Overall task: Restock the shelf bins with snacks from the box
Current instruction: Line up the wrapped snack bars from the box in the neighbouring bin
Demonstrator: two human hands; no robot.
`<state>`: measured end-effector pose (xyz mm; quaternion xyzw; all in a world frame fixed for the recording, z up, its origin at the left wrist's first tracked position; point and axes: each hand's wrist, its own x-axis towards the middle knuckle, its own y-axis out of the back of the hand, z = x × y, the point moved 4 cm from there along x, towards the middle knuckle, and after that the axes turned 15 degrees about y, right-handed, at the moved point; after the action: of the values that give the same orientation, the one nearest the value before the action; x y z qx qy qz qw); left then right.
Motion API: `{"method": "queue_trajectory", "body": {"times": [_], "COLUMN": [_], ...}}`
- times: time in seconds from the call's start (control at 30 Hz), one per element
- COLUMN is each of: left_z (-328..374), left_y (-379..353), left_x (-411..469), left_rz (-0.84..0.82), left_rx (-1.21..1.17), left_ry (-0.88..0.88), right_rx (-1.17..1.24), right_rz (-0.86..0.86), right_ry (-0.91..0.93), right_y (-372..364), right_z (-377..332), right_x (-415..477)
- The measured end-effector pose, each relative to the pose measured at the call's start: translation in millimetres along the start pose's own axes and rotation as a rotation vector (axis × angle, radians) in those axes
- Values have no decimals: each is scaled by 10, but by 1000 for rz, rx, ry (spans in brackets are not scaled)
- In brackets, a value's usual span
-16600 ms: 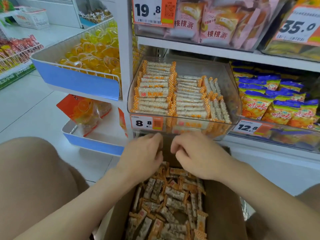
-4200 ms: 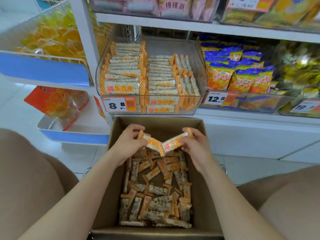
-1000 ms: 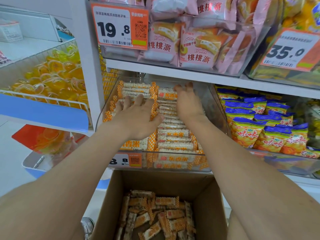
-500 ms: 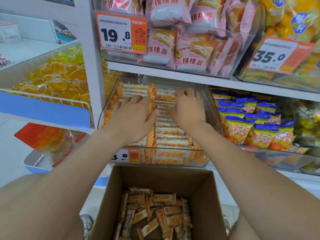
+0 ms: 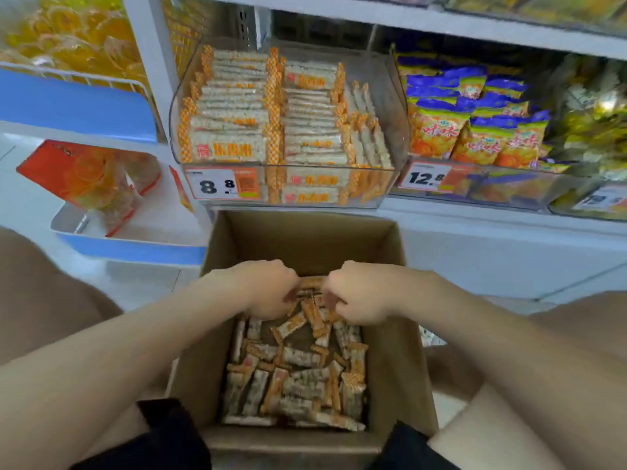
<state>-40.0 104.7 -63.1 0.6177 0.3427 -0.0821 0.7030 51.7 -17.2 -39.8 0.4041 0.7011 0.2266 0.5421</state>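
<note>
Both hands are down in the cardboard box (image 5: 390,252), knuckles up, fingers curled under. Fingertips are hidden by the backs of the hands and blurred by motion, so what each holds is unclear. Left hand (image 5: 263,288): fingers bunched at the loose snack bars (image 5: 295,371), possibly pinching one, cannot tell. Right hand (image 5: 359,293): same, curled over the pile, grip cannot be confirmed. The hands nearly touch at the far end of the pile.

Box: plain brown corrugated card, open top, near wall cut off behind dark shorts at the frame bottom. Bars inside lie jumbled at all angles, one or two layers deep, with bare card floor showing in the middle.

Bars: long, flat, rectangular, in clear film over a pale lumpy puffed-grain filling, with orange-and-white checked crimped ends and an orange label.

Clear bin (image 5: 397,106) on the shelf directly above the box: rigid transparent plastic, rounded front corners. It holds the same bars, stacked flat in two neat columns plus a row standing on edge at the right. Price tag (image 5: 222,184) on its front reads 8.8; small print is illegible.

To the right, blue-and-orange chip bags (image 5: 475,130); the bin beyond is glare-washed and unreadable. To the left, the orange jelly cups (image 5: 68,32) are blurred and cropped.
</note>
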Motion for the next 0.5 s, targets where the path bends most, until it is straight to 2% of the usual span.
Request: {"method": "queue_trajectory", "body": {"times": [0.3, 0.5], "left_z": [342, 696], "left_y": [-1181, -1971], "left_x": [699, 1017], "left_rz": [-301, -505], "left_rx": [-121, -53], "left_ry": [3, -5], "right_rx": [124, 144], "right_rz": [-129, -221], "right_ry": [-114, -150], "right_y": [-1098, -1633], "right_z": [485, 732], "right_x": [634, 795]}}
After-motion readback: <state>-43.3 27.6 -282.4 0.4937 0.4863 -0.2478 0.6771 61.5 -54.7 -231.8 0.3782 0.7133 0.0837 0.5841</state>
